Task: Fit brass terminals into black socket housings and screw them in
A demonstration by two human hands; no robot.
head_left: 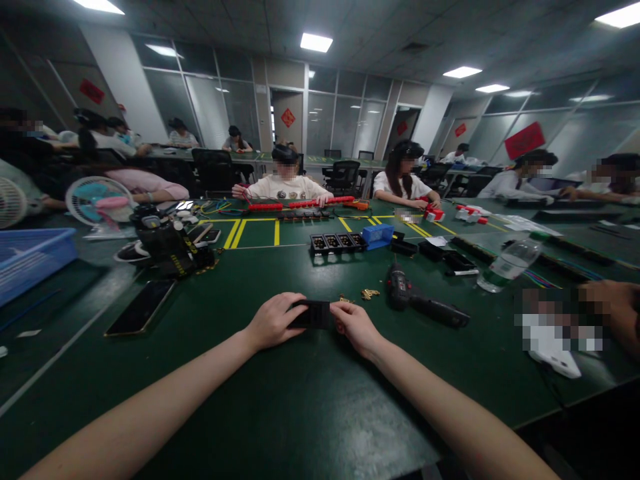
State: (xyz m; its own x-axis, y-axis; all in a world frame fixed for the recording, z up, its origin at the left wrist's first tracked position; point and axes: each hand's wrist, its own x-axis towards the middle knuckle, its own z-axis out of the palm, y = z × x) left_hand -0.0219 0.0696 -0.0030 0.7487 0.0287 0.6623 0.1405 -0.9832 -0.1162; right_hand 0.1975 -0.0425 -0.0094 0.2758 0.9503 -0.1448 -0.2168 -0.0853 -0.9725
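Observation:
Both my hands hold one small black rectangular part (315, 313) low over the green table (300, 400). My left hand (273, 321) grips its left end with the fingers curled round it. My right hand (356, 327) pinches its right end. Small brass pieces (369, 293) lie on the table just beyond the part. A black electric screwdriver (423, 303) lies to the right of my right hand.
A phone (141, 307) lies at the left, a blue basket (30, 257) further left. Black trays (337, 242), a blue bin (377, 235) and a plastic bottle (507, 263) sit beyond. Another person's hand (615, 310) is at the right edge. Several people work across the table.

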